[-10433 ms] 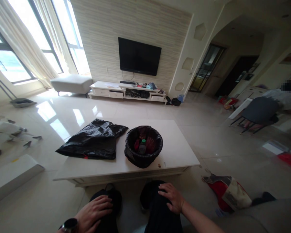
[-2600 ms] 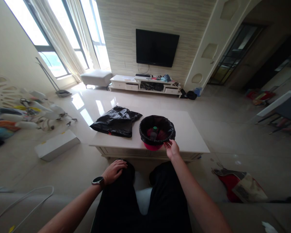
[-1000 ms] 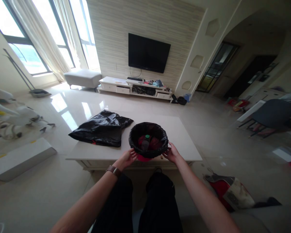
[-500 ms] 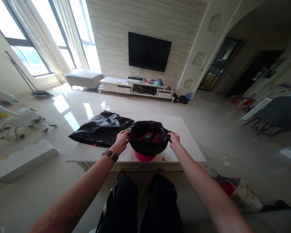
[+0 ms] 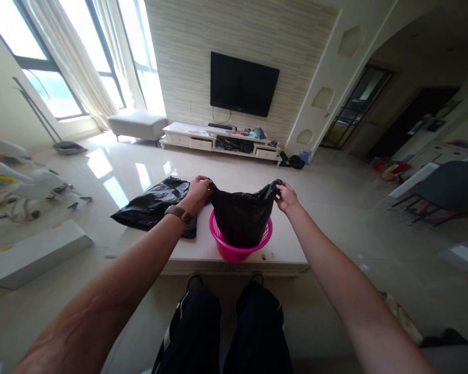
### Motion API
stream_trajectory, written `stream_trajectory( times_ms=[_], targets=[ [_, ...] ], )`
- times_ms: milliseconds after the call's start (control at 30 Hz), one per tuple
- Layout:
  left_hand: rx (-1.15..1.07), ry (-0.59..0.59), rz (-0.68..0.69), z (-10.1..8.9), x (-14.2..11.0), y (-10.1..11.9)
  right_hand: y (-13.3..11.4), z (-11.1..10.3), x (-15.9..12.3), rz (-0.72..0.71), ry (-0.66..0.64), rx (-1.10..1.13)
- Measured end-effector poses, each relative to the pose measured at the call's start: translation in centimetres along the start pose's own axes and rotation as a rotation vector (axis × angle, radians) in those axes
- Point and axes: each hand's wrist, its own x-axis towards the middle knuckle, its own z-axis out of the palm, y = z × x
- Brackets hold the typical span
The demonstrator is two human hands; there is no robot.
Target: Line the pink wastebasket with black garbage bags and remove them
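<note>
Between my hands a black plastic garbage bag (image 5: 242,215) is stretched upward out of a pink perforated basket (image 5: 234,253). My left hand (image 5: 198,192) grips the bag's top edge on the left, and my right hand (image 5: 286,197) pinches the opposite corner. The lower part of the bag is still inside the basket, whose rim shows all along the front. What the bag contains is hidden behind its raised front. A second black plastic bag (image 5: 156,205) lies flat to the left, partly behind my left forearm.
The basket stands on a low white table (image 5: 292,244). A long white box (image 5: 39,252) lies on the floor at left. Beyond are a TV cabinet (image 5: 183,139), a grey bench (image 5: 138,124) and a dustpan (image 5: 68,148). A dark chair (image 5: 452,187) stands at right.
Both hands have risen, pulling the bag's edge up off the basket rim. The pink rim now shows, and the green-capped item seen inside the bag is hidden.
</note>
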Motion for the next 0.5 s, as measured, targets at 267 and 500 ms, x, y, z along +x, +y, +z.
stream_trajectory(
  times_ms=[267, 500],
  targets=[
    [0.245, -0.080, 0.053, -1.9, -1.4, -0.1, -0.1, -2.4, -0.6, -0.198, -0.161, -0.414],
    [0.314, -0.084, -0.544, -7.4, -5.3, -4.6, 4.9, -9.1, -4.7, -0.048, -0.214, -0.686]
  ],
)
